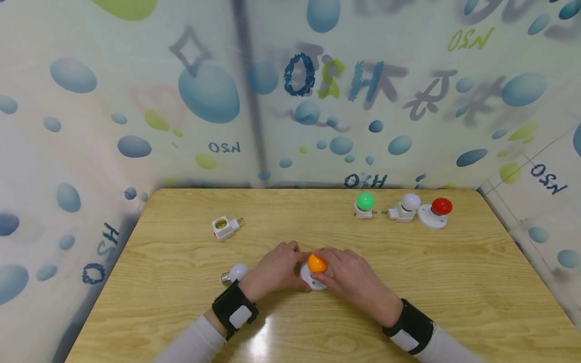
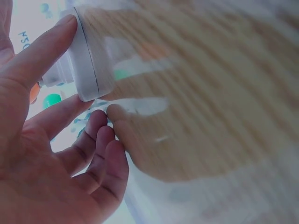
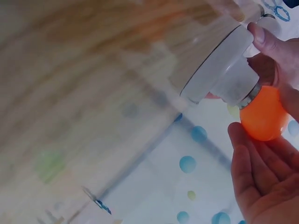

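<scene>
A white round lamp holder [image 1: 306, 276] stands on the table between my hands. My left hand [image 1: 282, 268] holds its rim, with the thumb [image 2: 63, 39] on one side and the forefinger on the other. The other left fingers curl loosely by the tabletop. An orange light bulb [image 1: 317, 263] sits upright in the holder's socket, and a strip of its metal collar [image 3: 251, 97] shows above the socket. Around this bulb, the fingers and thumb of my right hand [image 1: 356, 281] grip the globe. A white light bulb [image 1: 238, 272] lies on its side near my left wrist.
An unfilled white plug-in socket [image 1: 223, 228] lies at the back left. Along the back right stand a green bulb [image 1: 365, 201] and a white bulb [image 1: 410, 202] in plug-in sockets, plus a red bulb [image 1: 442, 206] on a round holder. A printed curtain [image 1: 281, 136] hangs behind the table.
</scene>
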{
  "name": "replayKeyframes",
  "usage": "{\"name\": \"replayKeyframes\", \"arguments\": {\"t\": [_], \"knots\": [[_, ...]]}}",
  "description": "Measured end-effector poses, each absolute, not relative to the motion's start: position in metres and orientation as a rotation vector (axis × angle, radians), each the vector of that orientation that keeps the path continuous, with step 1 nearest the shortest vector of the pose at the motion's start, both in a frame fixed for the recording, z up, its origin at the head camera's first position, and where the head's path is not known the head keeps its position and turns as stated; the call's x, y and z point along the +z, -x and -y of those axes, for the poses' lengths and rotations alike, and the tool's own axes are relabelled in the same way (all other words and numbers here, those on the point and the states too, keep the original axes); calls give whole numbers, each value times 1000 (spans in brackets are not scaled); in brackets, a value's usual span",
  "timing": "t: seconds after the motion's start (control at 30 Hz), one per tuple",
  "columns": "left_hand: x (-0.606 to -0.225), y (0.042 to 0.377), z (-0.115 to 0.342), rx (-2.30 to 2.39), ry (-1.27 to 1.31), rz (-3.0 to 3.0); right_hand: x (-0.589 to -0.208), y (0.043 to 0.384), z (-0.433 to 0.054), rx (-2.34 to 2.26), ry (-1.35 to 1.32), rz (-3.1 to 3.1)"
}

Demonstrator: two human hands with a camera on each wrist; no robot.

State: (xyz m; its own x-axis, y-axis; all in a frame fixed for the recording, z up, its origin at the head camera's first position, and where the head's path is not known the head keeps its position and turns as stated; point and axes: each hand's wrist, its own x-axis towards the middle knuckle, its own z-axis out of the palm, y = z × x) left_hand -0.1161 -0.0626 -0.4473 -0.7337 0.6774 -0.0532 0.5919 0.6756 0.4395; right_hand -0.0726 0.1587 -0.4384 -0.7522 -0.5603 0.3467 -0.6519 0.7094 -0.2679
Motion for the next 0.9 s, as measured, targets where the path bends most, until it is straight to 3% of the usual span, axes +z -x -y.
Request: {"name": "replayKeyframes", "arguments": {"t": [0.47,0.9], "knots": [[-449,117,64,568,-1032,-2661,-426,83,-172,922,-1115,2898],[-450,114,62,558,-1028,-2678,-435,79,-168,704,-1099,2751]]}}
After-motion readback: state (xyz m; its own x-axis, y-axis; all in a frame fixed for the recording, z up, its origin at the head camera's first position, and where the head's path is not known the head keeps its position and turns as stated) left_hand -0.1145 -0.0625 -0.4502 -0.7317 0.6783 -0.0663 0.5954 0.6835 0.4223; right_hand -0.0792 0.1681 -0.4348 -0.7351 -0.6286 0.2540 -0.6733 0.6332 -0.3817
